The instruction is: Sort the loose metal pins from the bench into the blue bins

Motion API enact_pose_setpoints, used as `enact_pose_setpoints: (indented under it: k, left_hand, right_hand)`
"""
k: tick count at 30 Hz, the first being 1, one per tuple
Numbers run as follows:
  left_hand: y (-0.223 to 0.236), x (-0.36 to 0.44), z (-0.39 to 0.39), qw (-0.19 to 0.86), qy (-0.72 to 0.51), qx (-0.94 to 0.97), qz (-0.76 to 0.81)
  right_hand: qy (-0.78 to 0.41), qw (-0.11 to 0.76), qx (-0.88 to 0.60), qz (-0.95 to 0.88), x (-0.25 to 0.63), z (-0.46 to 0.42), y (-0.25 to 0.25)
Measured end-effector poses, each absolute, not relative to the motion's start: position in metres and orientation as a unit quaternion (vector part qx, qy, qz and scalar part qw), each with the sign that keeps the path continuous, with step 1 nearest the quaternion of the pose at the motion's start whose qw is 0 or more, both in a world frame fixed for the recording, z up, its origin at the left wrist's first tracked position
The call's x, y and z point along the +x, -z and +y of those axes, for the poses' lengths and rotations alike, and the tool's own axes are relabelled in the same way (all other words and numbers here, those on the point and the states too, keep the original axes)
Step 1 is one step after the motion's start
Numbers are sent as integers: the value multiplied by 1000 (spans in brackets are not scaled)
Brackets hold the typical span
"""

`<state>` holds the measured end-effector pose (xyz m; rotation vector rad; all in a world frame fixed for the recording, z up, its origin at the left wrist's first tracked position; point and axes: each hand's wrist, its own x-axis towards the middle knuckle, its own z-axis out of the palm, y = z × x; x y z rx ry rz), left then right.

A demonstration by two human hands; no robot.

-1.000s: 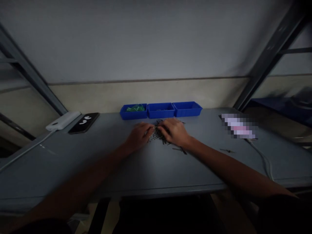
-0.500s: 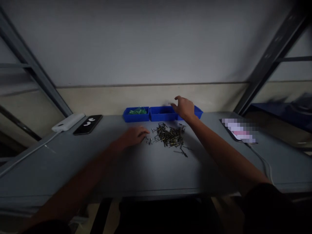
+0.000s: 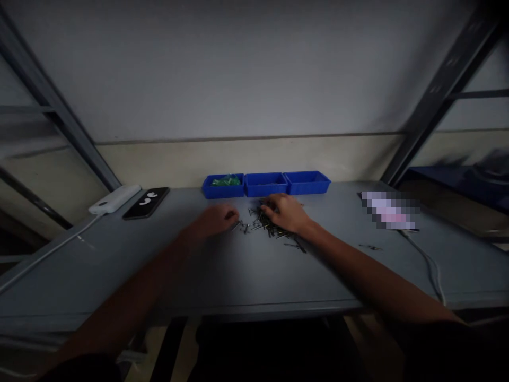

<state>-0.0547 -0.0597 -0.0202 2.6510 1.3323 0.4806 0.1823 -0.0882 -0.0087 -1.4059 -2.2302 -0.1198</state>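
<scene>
A pile of thin, screw-like metal pieces (image 3: 274, 231), silver and brass-coloured, lies on the grey table (image 3: 238, 276). Over its upper part is my right hand (image 3: 287, 213), fingers curled down and closed among the pieces; what is between the fingertips is hidden. Just left of the pile my left hand (image 3: 218, 218) rests near the tabletop with its fingers curled together. A few loose silver pieces (image 3: 245, 228) lie beside its fingertips, and I cannot make out what it holds.
Behind the pile stand three blue bins: the left bin (image 3: 210, 192) with green plastic inside, the middle bin (image 3: 265, 190) and the right bin (image 3: 308, 188). A phone with white earbuds (image 3: 135, 211) and a white power bank (image 3: 115, 200) lie left. Another phone (image 3: 409, 229) with a cable (image 3: 431, 260) lies right.
My right hand has come down from above the right-hand bins onto the pile. My left hand has stayed beside the pile, its fingers drawn in slightly.
</scene>
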Motion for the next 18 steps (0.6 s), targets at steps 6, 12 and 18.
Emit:
enact_pose_setpoints:
  k: [6,12,18]
  left_hand:
    - [17,-48,-73,66,-123,892,429]
    - [18,-38,-74,187,-265,837,440]
    - [11,-21,-83,339,-380,753,417]
  right_hand:
    - [59,237,-462,-852,170,-99,14]
    - [20,260,-442,-858,169,-99,17]
    - [18,289,-415,-862,159,-107,19]
